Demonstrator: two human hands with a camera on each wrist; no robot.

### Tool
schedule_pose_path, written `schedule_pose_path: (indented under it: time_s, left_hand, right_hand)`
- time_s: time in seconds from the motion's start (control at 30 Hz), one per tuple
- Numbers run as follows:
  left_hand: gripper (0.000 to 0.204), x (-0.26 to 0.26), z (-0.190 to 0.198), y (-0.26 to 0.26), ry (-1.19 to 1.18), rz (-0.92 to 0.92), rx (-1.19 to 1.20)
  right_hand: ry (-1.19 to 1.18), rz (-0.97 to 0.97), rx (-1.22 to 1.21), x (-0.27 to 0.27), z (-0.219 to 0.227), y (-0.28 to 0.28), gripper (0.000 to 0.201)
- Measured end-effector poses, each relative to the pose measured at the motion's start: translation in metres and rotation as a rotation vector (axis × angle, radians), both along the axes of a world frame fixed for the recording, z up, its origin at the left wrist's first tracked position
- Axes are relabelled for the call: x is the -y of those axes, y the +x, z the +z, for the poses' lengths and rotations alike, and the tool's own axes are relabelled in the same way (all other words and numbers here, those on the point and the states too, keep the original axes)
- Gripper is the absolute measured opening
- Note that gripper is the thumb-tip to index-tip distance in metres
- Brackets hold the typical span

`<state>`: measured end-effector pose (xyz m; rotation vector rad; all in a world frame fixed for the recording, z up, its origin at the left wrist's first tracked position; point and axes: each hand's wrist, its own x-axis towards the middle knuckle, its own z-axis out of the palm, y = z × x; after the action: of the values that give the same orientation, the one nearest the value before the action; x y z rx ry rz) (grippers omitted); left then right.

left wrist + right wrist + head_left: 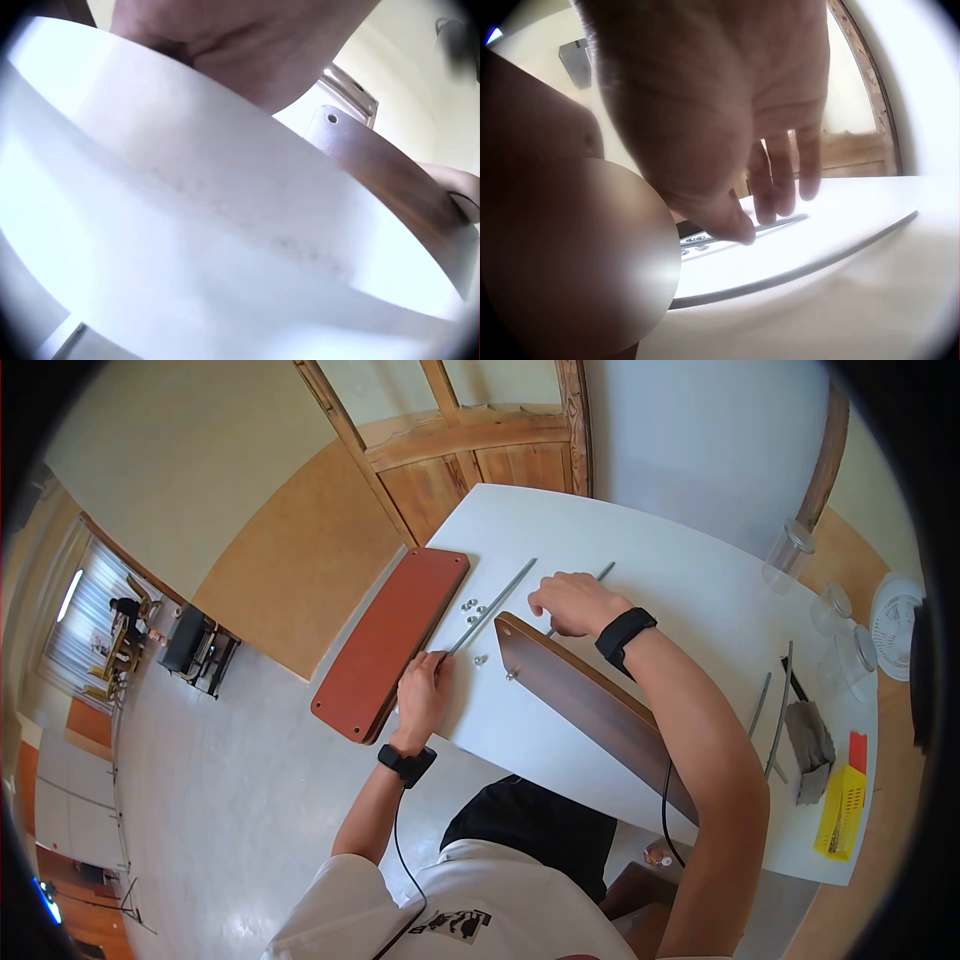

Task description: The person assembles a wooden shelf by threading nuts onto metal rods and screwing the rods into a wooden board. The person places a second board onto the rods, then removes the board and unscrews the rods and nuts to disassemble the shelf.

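Observation:
My left hand [424, 695] has its fingers curled at the near end of a threaded metal rod [497, 603], beside a reddish-brown board [385, 640]. In the left wrist view that hand [240, 45] shows only in part, its fingertips hidden. My right hand [580, 603] hovers over a second rod [606, 570]; in the right wrist view its fingers [782, 184] hang loosely extended and grip nothing visible. Under my right forearm a second board [590, 705] stands tilted on edge, a small metal fastener [512, 675] at its corner. Several nuts [472, 618] lie by the left rod.
On the white table's [660, 540] right side lie more rods [781, 710], a grey piece [808, 745] and a yellow basket [842, 815]. Clear jars [790, 550] stand along the far right edge. A cable [665, 810] hangs by the tilted board.

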<state>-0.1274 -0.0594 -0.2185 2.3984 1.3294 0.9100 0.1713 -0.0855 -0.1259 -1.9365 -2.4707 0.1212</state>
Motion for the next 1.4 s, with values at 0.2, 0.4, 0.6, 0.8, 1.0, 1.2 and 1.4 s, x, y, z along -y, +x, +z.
schedule_pose_path:
  time_s: [0.2,0.4,0.6,0.8,1.0,1.2,1.4]
  left_hand:
    - [0.021,0.002,0.002,-0.003,0.123,0.014,-0.087]
    - [0.021,0.032,0.025,0.019,-0.124,-0.112,0.110]
    - [0.025,0.048,0.018,0.051,-0.263,-0.210,-0.023]
    - [0.022,0.055,0.005,0.057,-0.170,-0.202,-0.019]
    - [0.024,0.061,0.017,0.060,-0.211,-0.140,-0.027]
    - [0.022,0.057,0.002,0.058,-0.087,-0.140,0.025]
    - [0.023,0.059,0.012,0.058,-0.149,-0.146,0.088]
  right_hand:
    - [-0.306,-0.116,-0.153,0.009,0.011,-0.010,0.022]
    - [-0.385,-0.178,-0.226,0.006,0.001,-0.009,0.026]
    - [-0.372,-0.244,-0.352,-0.001,-0.014,-0.006,0.024]
    - [-0.236,-0.087,-0.202,0.005,-0.009,-0.008,0.022]
    - [-0.195,-0.042,-0.113,0.001,-0.014,-0.008,0.025]
    - [-0.173,-0.052,-0.134,-0.002,-0.019,-0.007,0.022]
    - [-0.173,-0.011,-0.060,-0.002,-0.017,-0.008,0.019]
